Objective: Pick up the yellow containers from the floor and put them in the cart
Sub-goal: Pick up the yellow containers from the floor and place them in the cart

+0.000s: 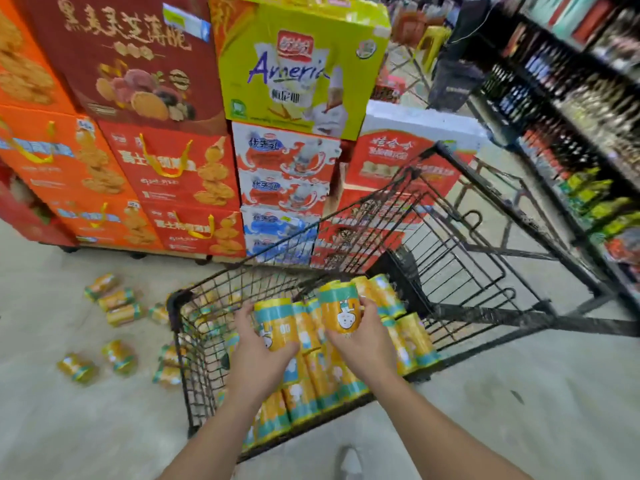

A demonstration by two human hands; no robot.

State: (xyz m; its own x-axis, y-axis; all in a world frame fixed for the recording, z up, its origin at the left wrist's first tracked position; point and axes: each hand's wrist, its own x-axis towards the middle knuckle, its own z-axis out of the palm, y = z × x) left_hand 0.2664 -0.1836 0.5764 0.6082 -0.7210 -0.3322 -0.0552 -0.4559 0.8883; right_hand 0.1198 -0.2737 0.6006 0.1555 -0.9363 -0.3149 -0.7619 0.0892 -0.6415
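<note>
Shop floor (52,427) at nine o'clock holds loose yellow containers (116,299); over the cart (178,299), left hand (258,344) and right hand (363,341) each grip one (fingers (367,304) curled round). Released high, they could bounce out.

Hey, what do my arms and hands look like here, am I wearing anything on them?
Both forearms are bare, with no sleeves in view. The left hand and right hand wear no gloves, and no watch, bracelet or ring shows on what can be seen of them.
</note>
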